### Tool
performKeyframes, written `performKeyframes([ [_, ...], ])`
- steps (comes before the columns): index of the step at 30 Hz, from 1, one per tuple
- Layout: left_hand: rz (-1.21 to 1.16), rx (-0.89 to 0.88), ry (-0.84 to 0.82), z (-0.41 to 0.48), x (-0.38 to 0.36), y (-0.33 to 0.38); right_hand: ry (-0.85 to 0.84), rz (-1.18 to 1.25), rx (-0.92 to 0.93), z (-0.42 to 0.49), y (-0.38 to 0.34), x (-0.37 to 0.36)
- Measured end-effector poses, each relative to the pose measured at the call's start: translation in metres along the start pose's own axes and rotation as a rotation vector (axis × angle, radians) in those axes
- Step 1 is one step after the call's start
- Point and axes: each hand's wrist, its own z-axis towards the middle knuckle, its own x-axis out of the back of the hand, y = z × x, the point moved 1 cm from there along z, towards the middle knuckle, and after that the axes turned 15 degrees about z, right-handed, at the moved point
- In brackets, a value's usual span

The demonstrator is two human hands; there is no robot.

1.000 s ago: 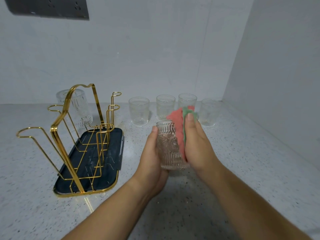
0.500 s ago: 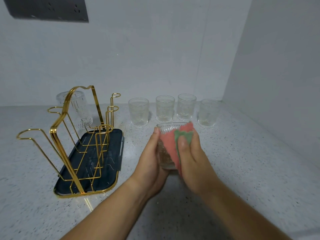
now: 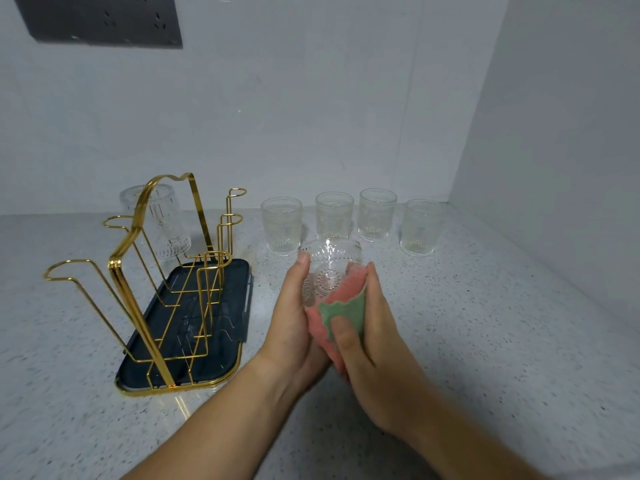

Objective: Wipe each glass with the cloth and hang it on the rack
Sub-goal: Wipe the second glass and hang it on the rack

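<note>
Two hands meet over the tabletop (image 3: 485, 341), to the right of the gold wire rack (image 3: 156, 271). The left hand (image 3: 294, 327), on the rack's side, grips a patterned glass (image 3: 332, 268). The right hand (image 3: 377, 348), farther from the rack, clasps a pink-and-green cloth (image 3: 341, 313) around the lower wall of the glass, thumb pressed on the green face.

The glass is held off the tabletop. Its long axis runs up and away from the palms, with the open mouth at the far end. To hang it, the person would likely have to carry it left to the rack and turn it mouth down, and the left hand is the nearer one for that. The cloth and both palms hide the base of the glass, and the fingers behind it are out of sight.

The rack stands in a dark tray (image 3: 194, 334). To the right of the rack's far end, four more glasses (image 3: 334, 216) stand upright in a row. One inverted glass (image 3: 156, 220) shows at the rack's far left, its outline broken by the gold handle, so its seat on the prong is hard to make out.
</note>
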Motion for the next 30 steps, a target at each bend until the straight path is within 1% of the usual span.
performKeyframes([
  [2,0.025,0.015,-0.020,-0.001,-0.002,0.001,0.043,0.086,-0.002,0.005,-0.004,0.002],
  [5,0.116,0.001,-0.039,0.001,-0.005,-0.002,0.168,0.288,-0.066,0.019,-0.014,0.006],
  [6,0.135,-0.003,-0.049,0.001,-0.006,-0.003,0.202,0.304,-0.093,0.025,-0.019,0.007],
  [10,0.133,-0.027,-0.070,0.003,-0.009,-0.005,0.287,0.309,-0.087,0.038,-0.031,0.014],
  [11,0.132,-0.050,-0.064,0.002,-0.008,-0.005,0.277,0.316,-0.086,0.039,-0.031,0.013],
  [15,0.178,-0.093,-0.026,-0.002,-0.007,-0.003,0.125,0.296,-0.039,0.026,-0.024,0.003],
  [20,0.124,0.032,-0.050,-0.003,-0.005,0.005,0.016,0.166,-0.005,-0.001,-0.007,-0.001],
  [22,0.100,0.062,-0.075,-0.003,-0.005,0.006,0.018,0.126,0.001,-0.004,-0.006,0.003],
  [24,0.082,0.085,-0.092,-0.002,-0.004,0.005,0.058,0.163,-0.007,0.002,-0.012,0.010],
  [27,0.107,0.074,-0.073,0.005,-0.004,0.000,0.145,0.209,-0.057,0.024,-0.027,0.022],
  [30,0.119,0.043,-0.078,0.006,-0.004,-0.002,0.162,0.227,-0.082,0.039,-0.030,0.025],
])
